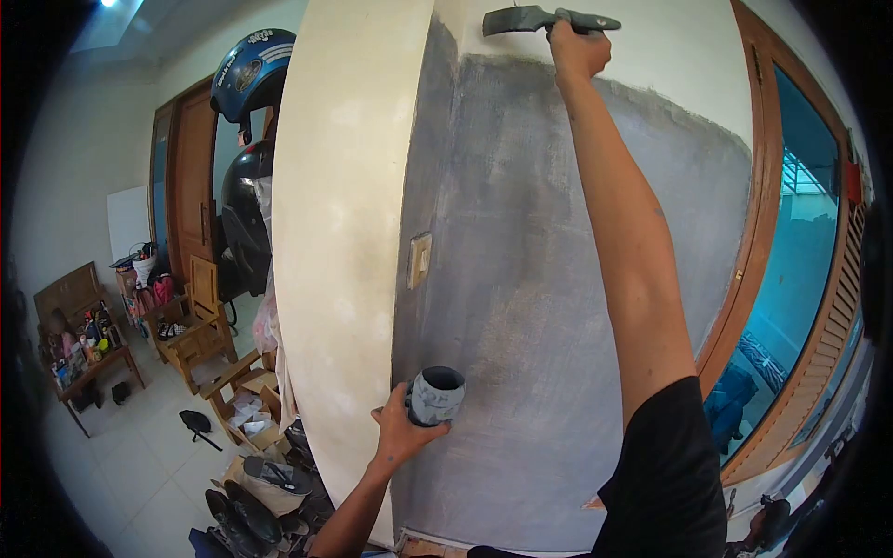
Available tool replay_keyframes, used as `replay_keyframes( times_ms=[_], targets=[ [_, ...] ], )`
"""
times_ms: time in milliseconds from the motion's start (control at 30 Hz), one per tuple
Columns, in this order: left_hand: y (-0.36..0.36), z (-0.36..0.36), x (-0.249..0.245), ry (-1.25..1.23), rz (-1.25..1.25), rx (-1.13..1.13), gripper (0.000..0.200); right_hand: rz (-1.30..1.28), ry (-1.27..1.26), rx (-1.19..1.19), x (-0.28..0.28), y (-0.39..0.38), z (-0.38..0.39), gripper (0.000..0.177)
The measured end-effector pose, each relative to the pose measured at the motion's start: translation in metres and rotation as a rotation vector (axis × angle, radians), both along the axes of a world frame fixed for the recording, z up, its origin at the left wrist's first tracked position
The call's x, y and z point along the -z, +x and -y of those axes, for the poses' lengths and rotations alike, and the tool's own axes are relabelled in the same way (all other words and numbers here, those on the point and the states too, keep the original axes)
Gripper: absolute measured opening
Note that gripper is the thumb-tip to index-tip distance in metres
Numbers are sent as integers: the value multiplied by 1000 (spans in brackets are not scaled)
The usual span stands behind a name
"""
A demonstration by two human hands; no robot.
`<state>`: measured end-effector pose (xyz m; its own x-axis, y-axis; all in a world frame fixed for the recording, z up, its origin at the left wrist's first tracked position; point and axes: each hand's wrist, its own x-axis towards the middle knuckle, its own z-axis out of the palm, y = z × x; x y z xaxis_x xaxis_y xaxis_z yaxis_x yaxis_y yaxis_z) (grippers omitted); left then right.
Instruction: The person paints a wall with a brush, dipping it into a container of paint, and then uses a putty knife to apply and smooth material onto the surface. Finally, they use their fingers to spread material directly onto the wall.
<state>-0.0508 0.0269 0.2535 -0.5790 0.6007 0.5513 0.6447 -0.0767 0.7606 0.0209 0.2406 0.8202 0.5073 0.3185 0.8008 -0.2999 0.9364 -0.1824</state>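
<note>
My right hand [580,54] is raised high at the wall, its fingers wrapped round the handle of a wide paintbrush [517,20]. The dark brush head points left, over the cream part of the wall just above the ragged top edge of the grey paint [539,214]. Lower down, my left hand [406,435] grips a paint-smeared cup [432,402] from its side and underneath. The cup stands upright with a dark inside, near the wall corner.
A light switch [420,260] sits on the grey wall by the corner. To the right is a wooden frame [744,223] with bluish glass. Left of the cream pillar [344,214] are hanging helmets [249,79], wooden chairs [195,321] and shoes [244,521] on the floor.
</note>
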Motion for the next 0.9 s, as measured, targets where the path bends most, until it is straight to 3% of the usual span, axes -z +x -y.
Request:
replay_keyframes(
  times_ms=[67, 200, 333, 567, 600, 733, 800, 900],
  targets=[
    [-3, -5, 11, 18, 9, -22, 92, 22, -6, 178, 4, -5, 17, 28],
    [13, -1, 5, 18, 24, -49, 91, 22, 103, 109, -4, -40, 22, 31],
    [21, -2, 10, 1, 34, -11, 90, 77, 10, 121, -19, -59, 43, 32],
    [37, 0, 16, 21, 45, -27, 87, 139, 81, 6, -20, -17, 73, 34],
    [39, 2, 14, 21, 41, -28, 87, 125, 126, 105, -22, -12, 68, 33],
    [42, 7, 16, 11, 13, -58, 92, 4, 170, 133, -21, -18, 48, 32],
    [43, 11, 20, 17, 4, -100, 94, 129, 169, 244, -18, -26, 45, 28],
    [37, 25, 19, -9, 26, -92, 96, 59, 178, 117, -17, -57, 51, 26]
  ],
)
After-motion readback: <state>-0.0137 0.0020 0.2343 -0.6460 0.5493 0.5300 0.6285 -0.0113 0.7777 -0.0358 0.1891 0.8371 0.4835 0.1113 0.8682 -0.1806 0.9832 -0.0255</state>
